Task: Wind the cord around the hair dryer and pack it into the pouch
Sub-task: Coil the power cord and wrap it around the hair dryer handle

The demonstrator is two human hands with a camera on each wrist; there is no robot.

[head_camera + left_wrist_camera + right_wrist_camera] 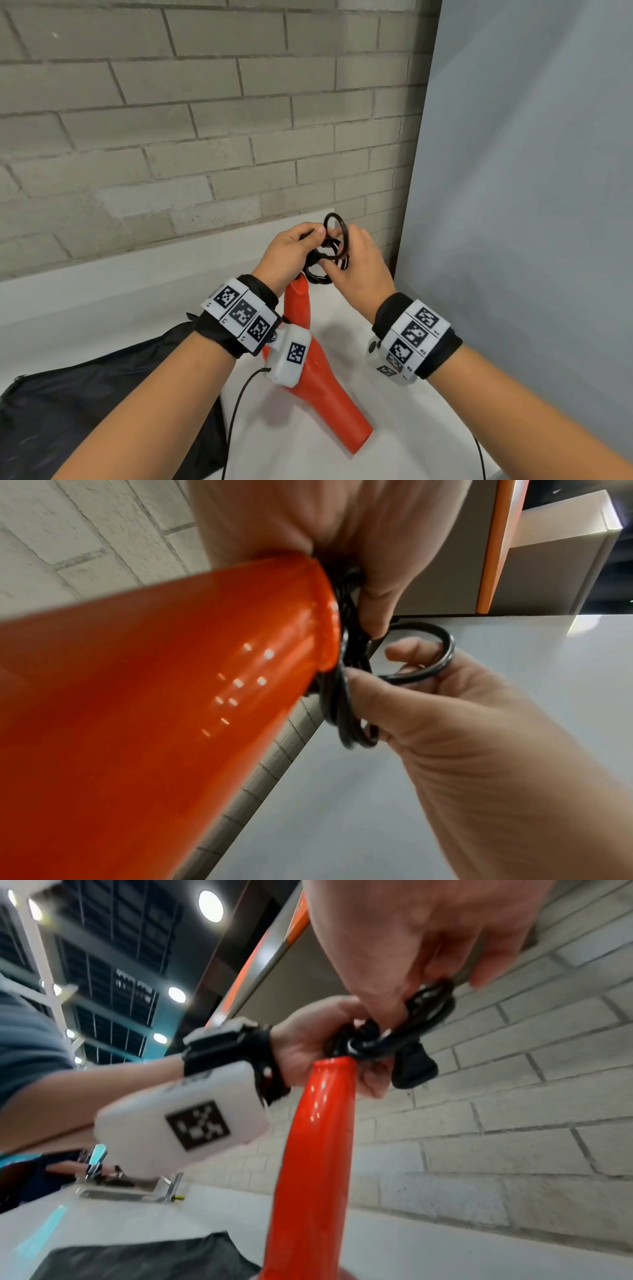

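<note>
An orange-red hair dryer (325,390) stands tilted on the white table (394,428), nozzle down and handle up. My left hand (313,246) grips the top end of the handle (318,1137) and clamps coils of the black cord (337,222) against it. The black plug (414,1069) sticks out beside its fingers. My right hand (339,262) pinches a loop of the cord (441,653) just beyond the handle end (308,615). The black pouch (85,411) lies flat on the table at the lower left.
A grey brick wall (171,120) runs close behind the table. A pale grey panel (531,205) closes off the right side. Thin black cables (236,411) hang from my wrist cameras over the table's front.
</note>
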